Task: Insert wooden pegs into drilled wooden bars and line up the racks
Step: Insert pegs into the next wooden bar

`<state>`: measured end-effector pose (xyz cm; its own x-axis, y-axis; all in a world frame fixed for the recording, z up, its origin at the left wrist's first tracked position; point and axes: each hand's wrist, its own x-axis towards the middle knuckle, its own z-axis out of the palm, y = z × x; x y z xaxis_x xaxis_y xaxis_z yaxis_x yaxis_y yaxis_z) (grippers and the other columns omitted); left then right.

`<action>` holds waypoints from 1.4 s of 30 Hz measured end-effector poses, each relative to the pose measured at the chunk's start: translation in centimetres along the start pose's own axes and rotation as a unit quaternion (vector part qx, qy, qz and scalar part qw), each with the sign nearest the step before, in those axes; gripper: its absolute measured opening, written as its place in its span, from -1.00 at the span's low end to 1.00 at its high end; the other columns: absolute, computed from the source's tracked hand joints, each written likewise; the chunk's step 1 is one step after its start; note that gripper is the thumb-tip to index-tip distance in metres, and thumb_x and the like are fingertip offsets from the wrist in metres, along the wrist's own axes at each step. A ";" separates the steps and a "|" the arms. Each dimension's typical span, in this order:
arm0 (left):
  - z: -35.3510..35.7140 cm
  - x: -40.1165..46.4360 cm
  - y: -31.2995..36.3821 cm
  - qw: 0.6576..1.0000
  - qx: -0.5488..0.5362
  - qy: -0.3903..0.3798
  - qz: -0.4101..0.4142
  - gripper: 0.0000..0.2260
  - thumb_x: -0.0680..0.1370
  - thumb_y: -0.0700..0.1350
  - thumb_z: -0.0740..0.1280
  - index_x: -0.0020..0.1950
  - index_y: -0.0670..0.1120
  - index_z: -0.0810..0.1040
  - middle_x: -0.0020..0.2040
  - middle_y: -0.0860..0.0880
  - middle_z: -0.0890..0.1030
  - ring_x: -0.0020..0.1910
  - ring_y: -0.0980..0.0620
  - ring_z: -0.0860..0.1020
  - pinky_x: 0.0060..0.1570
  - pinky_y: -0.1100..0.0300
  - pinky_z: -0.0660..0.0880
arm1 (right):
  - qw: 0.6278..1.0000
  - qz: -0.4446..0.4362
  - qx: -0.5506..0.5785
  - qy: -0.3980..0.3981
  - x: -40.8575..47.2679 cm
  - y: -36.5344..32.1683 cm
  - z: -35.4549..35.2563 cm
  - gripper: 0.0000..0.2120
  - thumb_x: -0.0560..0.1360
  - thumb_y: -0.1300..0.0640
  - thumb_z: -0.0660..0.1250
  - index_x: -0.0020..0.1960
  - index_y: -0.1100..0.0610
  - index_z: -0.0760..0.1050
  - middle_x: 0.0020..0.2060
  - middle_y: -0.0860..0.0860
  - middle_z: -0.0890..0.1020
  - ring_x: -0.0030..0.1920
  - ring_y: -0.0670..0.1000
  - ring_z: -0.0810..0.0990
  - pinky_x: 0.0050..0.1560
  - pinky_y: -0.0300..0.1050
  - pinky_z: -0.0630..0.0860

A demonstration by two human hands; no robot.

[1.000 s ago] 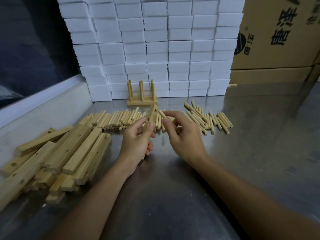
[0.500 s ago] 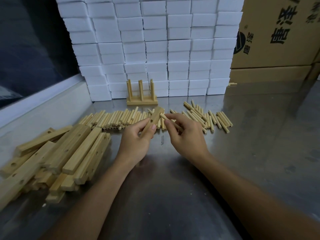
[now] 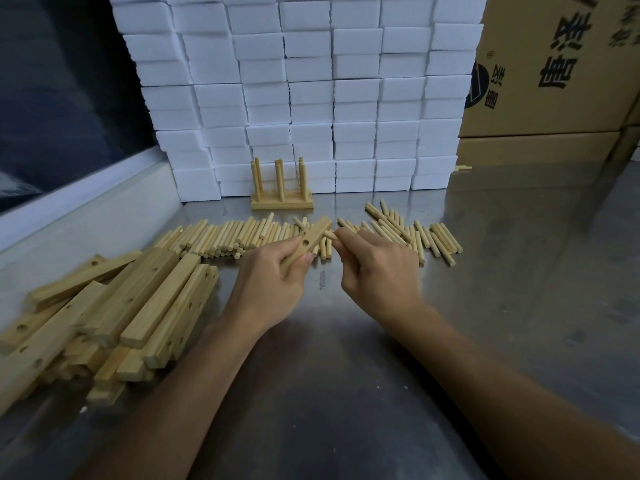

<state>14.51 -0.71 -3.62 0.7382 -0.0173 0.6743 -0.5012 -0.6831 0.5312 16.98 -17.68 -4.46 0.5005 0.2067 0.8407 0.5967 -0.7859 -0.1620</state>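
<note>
Left hand (image 3: 273, 275) grips a drilled bar (image 3: 306, 244), right hand (image 3: 375, 268) pinches a peg (image 3: 329, 234); carton (image 3: 554, 64) print seemingly mirrored, unreadable.

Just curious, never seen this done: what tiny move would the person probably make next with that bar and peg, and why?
Probably push the peg into a hole in the bar. The left hand holds the bar tilted up with an empty hole facing the camera, and the right hand pinches the peg with its tip right at the bar's far end. No peg is seated in this bar yet.
</note>
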 end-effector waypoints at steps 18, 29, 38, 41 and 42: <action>0.1 0.0 -0.5 0.998 0.049 -0.011 0.036 -0.70 0.55 -0.20 0.41 0.26 -0.27 0.59 -0.05 -0.14 0.68 -0.13 -0.09 0.62 -0.10 0.14 0.53 | 0.762 0.397 0.475 -0.190 1.2 -0.1 -0.3 -0.71 0.66 0.12 0.22 -0.10 0.14 0.68 -0.54 -0.09 0.31 -0.54 -0.13 0.22 -0.50 -0.24 0.18; 0.9 -0.7 -0.7 0.999 0.021 -0.031 -0.010 -0.72 0.59 0.00 0.28 0.25 -0.05 0.60 -0.06 0.02 0.69 -0.18 0.13 0.62 -0.17 0.11 0.56 | 0.988 0.116 0.035 -0.095 0.2 0.0 -0.1 -0.71 0.66 -0.05 0.20 -0.01 0.12 0.59 -0.27 -0.01 0.59 -0.29 0.05 0.53 -0.32 0.04 0.49; 0.5 -0.4 -0.8 0.999 -0.023 -0.029 -0.020 -0.89 0.56 0.00 0.28 0.07 0.07 0.47 -0.30 0.12 0.52 -0.29 0.13 0.48 -0.26 0.43 0.41 | 0.979 0.149 -0.037 -0.134 0.8 -0.6 0.1 -0.67 0.66 -0.07 0.12 -0.15 0.09 0.48 -0.41 -0.03 0.45 -0.38 0.10 0.48 -0.37 -0.04 0.37; 0.3 -0.4 -0.8 1.000 -0.012 -0.027 -0.003 -0.86 0.55 -0.05 0.34 0.07 0.05 0.43 -0.38 0.22 0.39 -0.31 0.40 0.46 -0.22 0.58 0.34 | 0.977 0.170 0.015 -0.129 0.7 -0.6 0.1 -0.66 0.65 -0.02 0.16 -0.21 0.11 0.49 -0.46 -0.06 0.44 -0.42 0.05 0.44 -0.41 -0.10 0.25; 0.3 -0.4 -0.8 1.000 -0.012 -0.023 -0.001 -0.87 0.55 -0.06 0.35 0.06 0.03 0.46 -0.36 0.23 0.38 -0.32 0.40 0.44 -0.21 0.59 0.33 | 0.975 0.180 0.040 -0.125 0.7 -0.6 0.1 -0.65 0.65 0.01 0.17 -0.24 0.11 0.48 -0.48 -0.06 0.42 -0.44 0.02 0.41 -0.40 -0.11 0.21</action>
<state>14.70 -0.40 -4.47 0.7584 -0.0497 0.6499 -0.5103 -0.6656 0.5446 17.04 -16.97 -3.85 0.8182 0.0697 0.5706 0.3961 -0.7877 -0.4718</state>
